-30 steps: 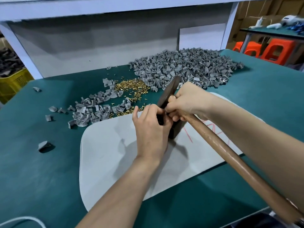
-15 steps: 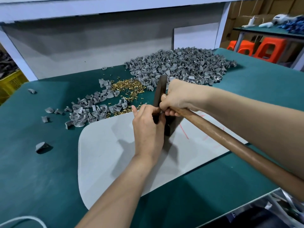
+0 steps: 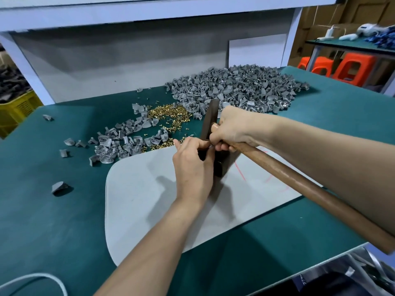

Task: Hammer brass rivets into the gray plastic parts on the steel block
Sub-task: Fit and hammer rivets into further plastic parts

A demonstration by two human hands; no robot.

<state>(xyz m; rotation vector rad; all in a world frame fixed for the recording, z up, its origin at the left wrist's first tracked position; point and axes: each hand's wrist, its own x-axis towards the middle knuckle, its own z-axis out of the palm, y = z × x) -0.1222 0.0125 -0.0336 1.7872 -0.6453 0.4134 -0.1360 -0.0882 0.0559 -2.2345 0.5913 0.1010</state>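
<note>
Hazard: left hand [image 3: 192, 165] pinching small gray plastic piece [image 3: 210, 146], mostly hidden, atop dark steel block [image 3: 223, 168]; right hand [image 3: 233, 129] fingers curled round brown wooden-handled hammer [image 3: 299, 184] just above the block, so a blow may catch fingertips or skew the piece.

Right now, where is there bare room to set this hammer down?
Free for the hammer: the front-left part of the gray mat; the green table between the lone gray part and the white cable. Crowded: beyond the steel block, where brass rivets and gray part piles lie.
</note>
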